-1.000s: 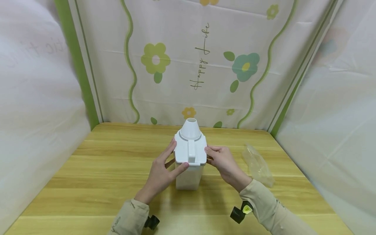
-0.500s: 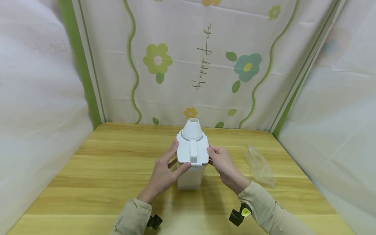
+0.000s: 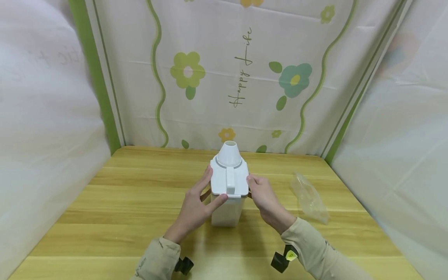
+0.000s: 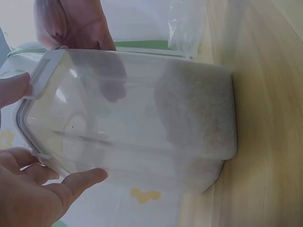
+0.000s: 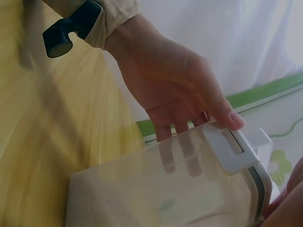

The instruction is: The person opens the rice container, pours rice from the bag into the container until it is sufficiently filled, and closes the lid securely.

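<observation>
A clear container [image 3: 226, 210] with a white lid [image 3: 229, 181] is standing upright mid-table [image 3: 115, 202]. The left hand [image 3: 194, 208] is gripping its left side, thumb hooked on the lid's front edge; the right hand [image 3: 264, 195] is clasping the right side. A crumpled plastic bag [image 3: 308, 197] is lying near, to the right.

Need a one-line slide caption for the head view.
Left hand and right hand grip the white-lidded translucent plastic container on the wooden table.
</observation>
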Action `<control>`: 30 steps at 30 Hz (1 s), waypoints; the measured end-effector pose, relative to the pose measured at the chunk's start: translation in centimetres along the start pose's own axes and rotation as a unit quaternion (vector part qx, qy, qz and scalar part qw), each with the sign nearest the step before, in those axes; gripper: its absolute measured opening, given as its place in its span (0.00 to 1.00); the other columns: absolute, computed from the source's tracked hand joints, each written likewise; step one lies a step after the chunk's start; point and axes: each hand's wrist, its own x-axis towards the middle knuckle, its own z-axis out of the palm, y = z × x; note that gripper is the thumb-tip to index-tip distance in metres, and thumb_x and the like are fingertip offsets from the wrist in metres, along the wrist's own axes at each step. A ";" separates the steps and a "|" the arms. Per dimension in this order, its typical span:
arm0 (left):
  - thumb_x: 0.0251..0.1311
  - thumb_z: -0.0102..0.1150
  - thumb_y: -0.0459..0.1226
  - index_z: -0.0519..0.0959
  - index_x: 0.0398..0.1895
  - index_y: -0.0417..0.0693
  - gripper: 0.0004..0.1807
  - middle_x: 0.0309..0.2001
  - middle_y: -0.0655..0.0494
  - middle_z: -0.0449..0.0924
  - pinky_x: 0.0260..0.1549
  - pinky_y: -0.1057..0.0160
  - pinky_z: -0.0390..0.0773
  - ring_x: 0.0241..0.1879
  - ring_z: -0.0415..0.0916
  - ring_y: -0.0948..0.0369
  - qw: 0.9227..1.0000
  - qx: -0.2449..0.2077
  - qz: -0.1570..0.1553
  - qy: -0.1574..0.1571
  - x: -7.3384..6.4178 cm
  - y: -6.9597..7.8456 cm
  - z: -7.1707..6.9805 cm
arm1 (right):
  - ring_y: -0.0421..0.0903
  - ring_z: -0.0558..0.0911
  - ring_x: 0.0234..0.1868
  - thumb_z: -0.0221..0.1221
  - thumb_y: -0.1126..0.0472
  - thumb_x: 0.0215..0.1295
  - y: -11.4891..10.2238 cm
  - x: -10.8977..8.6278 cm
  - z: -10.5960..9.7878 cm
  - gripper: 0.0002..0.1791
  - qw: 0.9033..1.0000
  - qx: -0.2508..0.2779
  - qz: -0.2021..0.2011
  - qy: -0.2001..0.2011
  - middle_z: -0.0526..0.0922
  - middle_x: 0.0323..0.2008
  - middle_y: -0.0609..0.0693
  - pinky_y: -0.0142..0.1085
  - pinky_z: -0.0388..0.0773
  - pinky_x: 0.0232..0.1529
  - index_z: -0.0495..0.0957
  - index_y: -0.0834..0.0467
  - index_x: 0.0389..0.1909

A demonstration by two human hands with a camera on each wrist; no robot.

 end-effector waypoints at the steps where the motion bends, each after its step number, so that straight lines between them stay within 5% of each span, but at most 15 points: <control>1: 0.59 0.70 0.34 0.54 0.74 0.33 0.45 0.74 0.42 0.50 0.54 0.43 0.73 0.71 0.52 0.49 1.000 -0.001 0.000 0.000 0.0 0.0 0.0 | 0.45 0.79 0.44 0.40 0.63 0.80 0.0 0.0 0.0 0.21 1.000 0.000 0.000 0.001 0.82 0.43 0.56 0.45 0.75 0.54 0.80 0.69 0.39; 30: 0.61 0.68 0.35 0.53 0.74 0.32 0.45 0.75 0.42 0.48 0.56 0.46 0.71 0.72 0.50 0.51 1.000 -0.005 -0.001 -0.003 -0.1 -0.1 0.1 | 0.48 0.78 0.49 0.38 0.63 0.80 0.0 -0.2 0.5 0.22 1.000 0.007 0.018 0.019 0.82 0.46 0.57 0.46 0.74 0.55 0.78 0.71 0.52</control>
